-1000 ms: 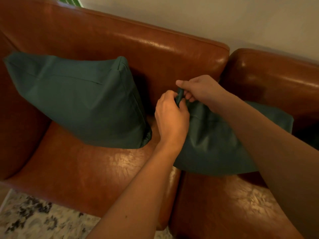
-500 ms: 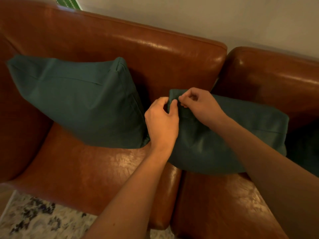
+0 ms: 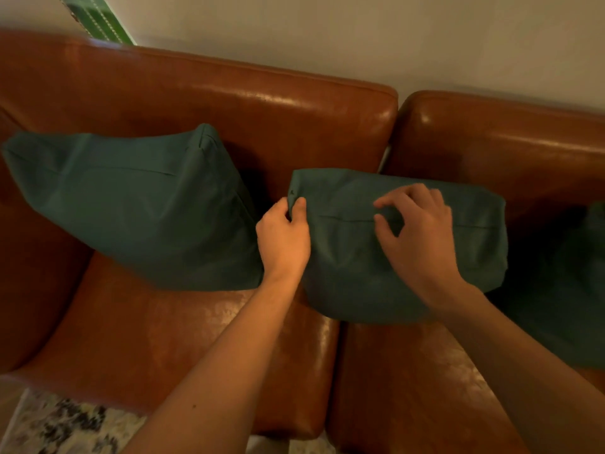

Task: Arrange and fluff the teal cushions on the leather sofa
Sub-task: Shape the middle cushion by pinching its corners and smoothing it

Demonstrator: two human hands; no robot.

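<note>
While the left hand (image 3: 284, 237) pinches the middle cushion (image 3: 347, 257) corner and the right hand (image 3: 417, 237) hovers open, it may slump into the seat gap (image 3: 334, 365).

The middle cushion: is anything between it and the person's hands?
Nothing visible. The left hand pinches the middle cushion at its upper left corner, and the right hand rests directly on its front, fingers curled at the seam.
</note>
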